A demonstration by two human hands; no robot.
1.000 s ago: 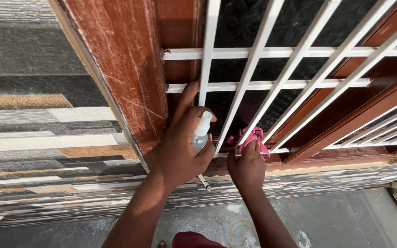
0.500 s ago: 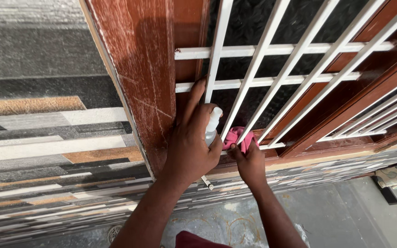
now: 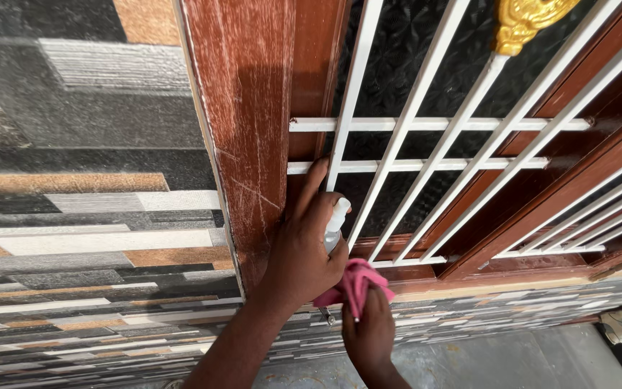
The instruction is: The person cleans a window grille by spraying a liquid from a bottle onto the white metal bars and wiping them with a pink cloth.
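Pink cloth (image 3: 356,283), soft and crumpled into folds, sits bunched at about 6 o'clock in the view, just below the bottom rail of the window. The right hand (image 3: 368,333) grips it from underneath, fingers closed around the wad, with a corner of the fabric touching the heel of the left hand (image 3: 302,248).

That left hand, at roughly 7 o'clock from the grille's centre, is wrapped around a small spray bottle (image 3: 335,225), a slim cylinder of clear plastic with a white nozzle poking out above the knuckles. Its forefinger stretches up toward 12 o'clock along the inner edge of the wooden frame (image 3: 246,130), a broad, glossy reddish-brown post whose varnish is scuffed with pale scratches.

To 3 o'clock of the bottle stands the white grille (image 3: 426,164): thin, square-section metal bars, painted and slightly chipped, crossing in a grid. Behind them lies dark glass (image 3: 397,50) with an embossed, leafy texture. At 1 o'clock a gold ornament (image 3: 527,21), cast and lumpy, caps one bar.

At 9 o'clock the wall (image 3: 88,216) is clad in ribbed tiles, long horizontal strips of grey, white, black and tan.
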